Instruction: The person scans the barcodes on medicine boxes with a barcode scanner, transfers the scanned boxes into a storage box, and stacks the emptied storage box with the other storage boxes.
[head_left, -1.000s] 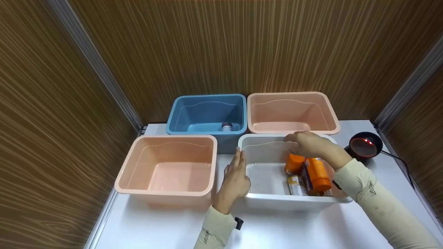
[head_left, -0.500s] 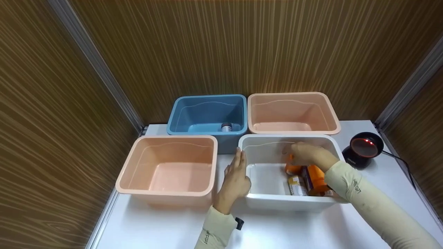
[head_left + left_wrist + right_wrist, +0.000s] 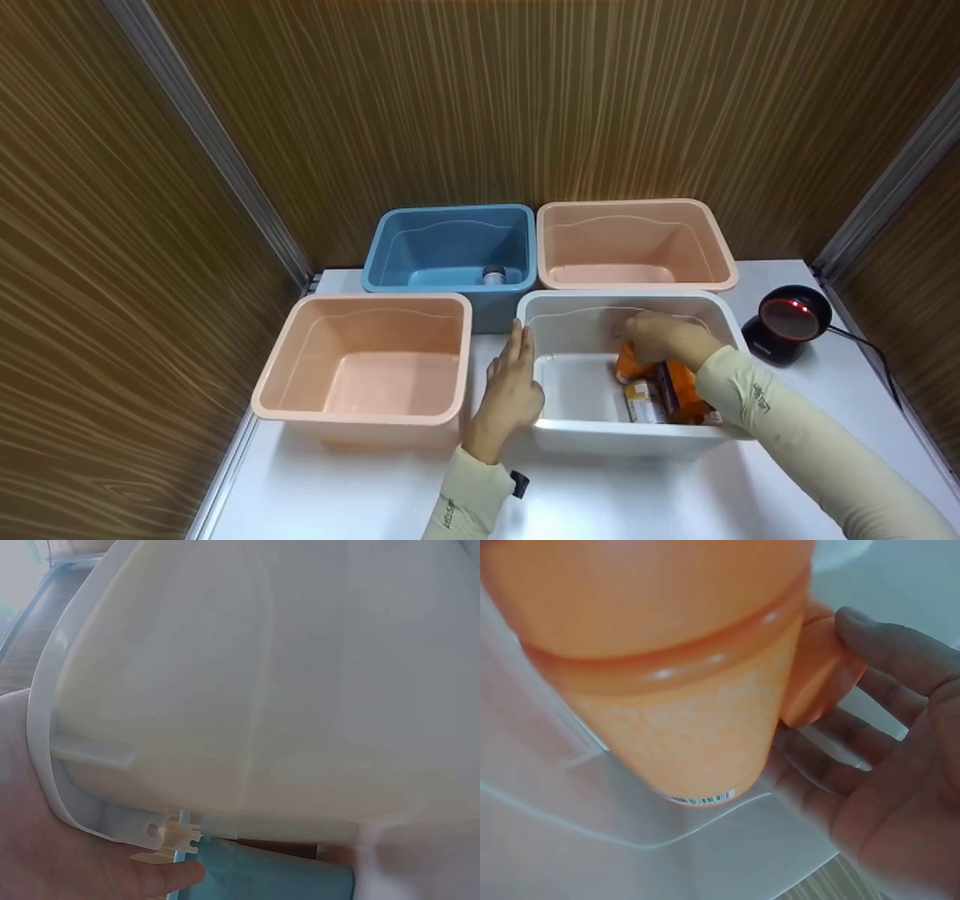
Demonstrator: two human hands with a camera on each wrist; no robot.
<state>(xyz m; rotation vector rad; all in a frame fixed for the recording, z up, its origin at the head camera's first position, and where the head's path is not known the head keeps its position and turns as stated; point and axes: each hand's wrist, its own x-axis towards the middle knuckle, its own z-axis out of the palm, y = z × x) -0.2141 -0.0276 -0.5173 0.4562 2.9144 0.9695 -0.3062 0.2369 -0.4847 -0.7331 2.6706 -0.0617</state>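
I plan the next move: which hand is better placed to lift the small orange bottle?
Probably the right hand: it is inside the white bin, touching the small orange bottle. The left hand lies along the bin's left rim, away from the bottle.

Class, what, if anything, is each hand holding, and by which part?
Right hand: the smaller orange bottle, near its top; cap or body cannot be told. Left hand: nothing held; it rests against the white bin.
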